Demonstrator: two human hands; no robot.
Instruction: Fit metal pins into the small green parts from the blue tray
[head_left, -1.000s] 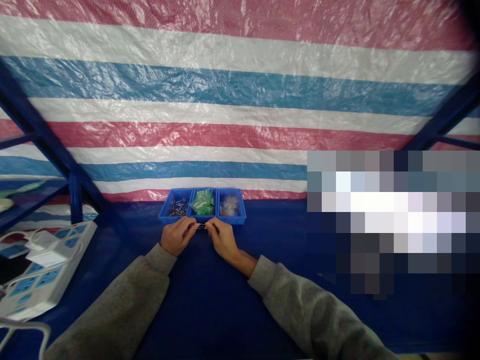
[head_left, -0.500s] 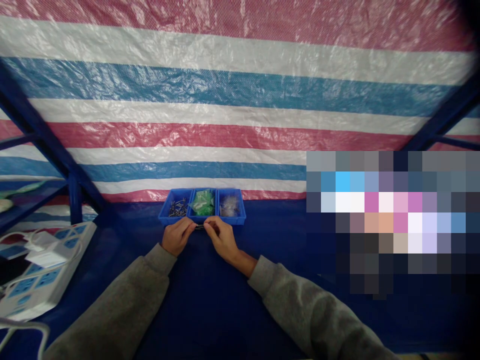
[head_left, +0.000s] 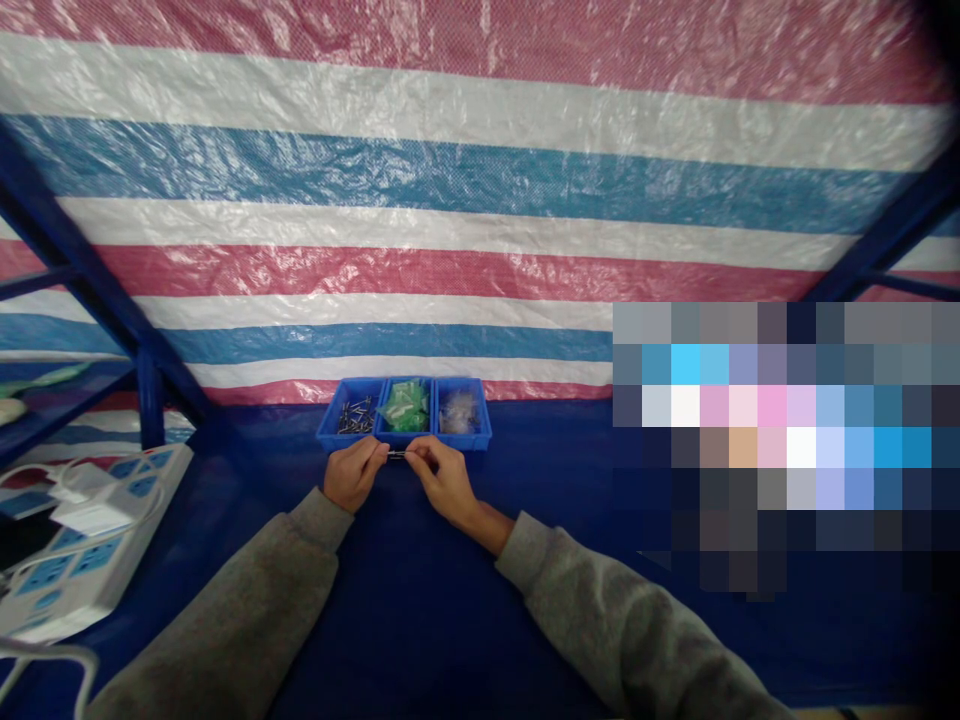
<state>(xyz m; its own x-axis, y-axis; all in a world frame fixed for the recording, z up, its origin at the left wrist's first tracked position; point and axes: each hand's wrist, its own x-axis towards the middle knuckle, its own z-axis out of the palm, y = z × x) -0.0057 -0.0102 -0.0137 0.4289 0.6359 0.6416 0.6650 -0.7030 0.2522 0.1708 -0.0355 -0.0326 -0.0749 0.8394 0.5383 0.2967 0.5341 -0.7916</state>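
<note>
My left hand (head_left: pixel 354 475) and my right hand (head_left: pixel 442 480) meet fingertip to fingertip above the blue table, just in front of three blue bins. Between them runs a thin, shiny metal piece (head_left: pixel 397 454), pinched at its left end by my left hand and at its right end by my right. It looks like a screw or pin, too small to name surely. The left bin (head_left: pixel 328 432) holds loose metal pieces (head_left: pixel 356 414) of similar look. Green and clear plastic packing (head_left: pixel 406 406) fills the middle bin, and small greyish-clear pieces (head_left: pixel 459 411) lie in the right bin.
A white power strip (head_left: pixel 112 585) with plugs and white cables lies at the left. Blue metal frame bars (head_left: pixel 150 385) rise on both sides, before a striped plastic sheet (head_left: pixel 420 270). The right side of the view is pixelated.
My fingertips have shifted very slightly, the right ones a little to the left, along the thin metal piece. The bins and arms stay where they were.
</note>
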